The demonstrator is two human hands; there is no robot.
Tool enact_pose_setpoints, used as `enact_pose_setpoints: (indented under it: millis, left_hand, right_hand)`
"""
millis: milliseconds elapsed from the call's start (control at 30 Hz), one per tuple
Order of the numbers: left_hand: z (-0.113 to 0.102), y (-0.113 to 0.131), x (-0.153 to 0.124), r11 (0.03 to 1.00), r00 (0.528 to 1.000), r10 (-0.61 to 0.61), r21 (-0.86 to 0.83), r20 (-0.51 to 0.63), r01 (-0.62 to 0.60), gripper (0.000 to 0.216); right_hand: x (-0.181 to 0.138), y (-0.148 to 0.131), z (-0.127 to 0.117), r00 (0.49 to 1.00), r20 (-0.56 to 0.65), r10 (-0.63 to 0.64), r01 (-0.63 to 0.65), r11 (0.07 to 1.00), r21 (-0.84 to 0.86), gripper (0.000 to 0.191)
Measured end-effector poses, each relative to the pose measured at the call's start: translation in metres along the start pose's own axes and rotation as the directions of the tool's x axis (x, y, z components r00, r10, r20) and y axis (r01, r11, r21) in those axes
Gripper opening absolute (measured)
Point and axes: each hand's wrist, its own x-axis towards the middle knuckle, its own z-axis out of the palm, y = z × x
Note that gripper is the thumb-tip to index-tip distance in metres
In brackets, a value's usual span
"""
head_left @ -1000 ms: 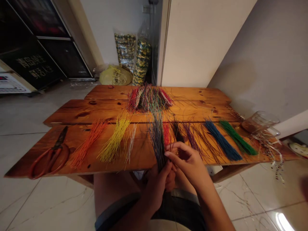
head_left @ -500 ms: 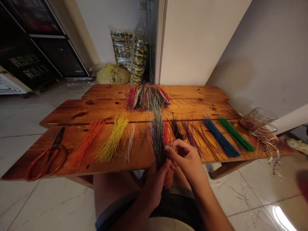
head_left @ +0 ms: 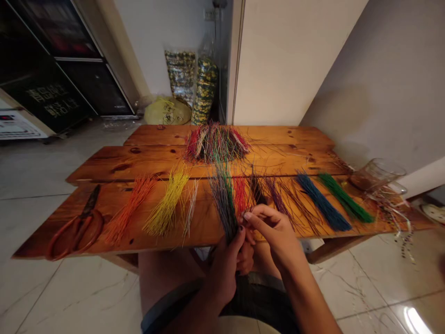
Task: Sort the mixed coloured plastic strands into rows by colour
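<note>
My left hand [head_left: 225,266] is wrapped round the lower part of a bundle of thin grey strands [head_left: 222,204], with some green ones along its right side. The bundle leans slightly left, its loose tips fanned out above the table. Just right of it, my right hand [head_left: 274,229] has thumb and forefinger pinched together; what is between them is too small to make out. Beyond the hands lie short red strands [head_left: 239,192] and black strands [head_left: 257,190]. At the back sits a large heap of mixed-colour strands [head_left: 216,144].
Left on the wooden table [head_left: 104,162] are scissors [head_left: 77,229], orange strands [head_left: 134,208], yellow strands [head_left: 168,204] and white strands [head_left: 191,208]. Rightward lie purple strands [head_left: 277,199], brown strands [head_left: 301,208], blue strands [head_left: 325,204], green strands [head_left: 346,197] and a tipped glass jar [head_left: 377,175].
The bundle now tilts more to the left, and the right hand's pinch has come a little away from it. The whole view has shifted slightly.
</note>
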Motion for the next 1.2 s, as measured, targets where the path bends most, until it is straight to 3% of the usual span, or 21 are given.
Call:
enact_pose_setpoints:
  millis: [300, 500, 633, 833, 933, 1033, 1200]
  left_hand:
    - [-0.008, -0.01, 0.003, 0.986, 0.989, 0.078, -0.158, 0.124, -0.058, 0.025]
    - [-0.01, -0.013, 0.004, 0.985, 0.984, 0.08, -0.163, 0.156, -0.054, 0.026]
    - [-0.008, -0.013, 0.003, 0.991, 0.992, 0.08, -0.115, 0.102, -0.068, 0.024]
    - [-0.005, -0.013, 0.001, 0.997, 0.988, 0.063, 0.048, -0.14, -0.057, 0.03]
    - [-0.003, -0.013, 0.0, 0.995, 0.978, 0.07, 0.081, -0.197, -0.055, 0.034]
    - [-0.001, -0.01, -0.001, 0.998, 0.987, 0.055, 0.043, -0.148, -0.049, 0.035]
    - [-0.003, -0.006, -0.002, 0.998, 0.997, 0.014, -0.059, 0.082, -0.009, 0.029]
  right_hand:
    - [-0.001, 0.001, 0.0, 1.0, 0.012, -0.011, 0.01, 0.999, 0.031, 0.019]
    - [-0.002, 0.002, -0.001, 1.0, 0.011, -0.021, 0.02, 0.999, 0.038, 0.018]
    - [-0.004, 0.004, 0.0, 0.998, -0.035, -0.047, 0.048, 0.998, 0.035, 0.017]
    - [-0.007, 0.003, 0.002, 0.995, -0.054, -0.081, 0.082, 0.996, 0.016, 0.016]
    - [-0.007, 0.002, 0.004, 0.995, -0.059, -0.075, 0.075, 0.997, -0.002, 0.017]
    - [-0.006, 0.003, 0.005, 0.997, -0.05, -0.06, 0.061, 0.998, 0.018, 0.017]
    - [-0.005, 0.004, 0.004, 0.999, -0.043, -0.029, 0.033, 0.996, 0.079, 0.011]
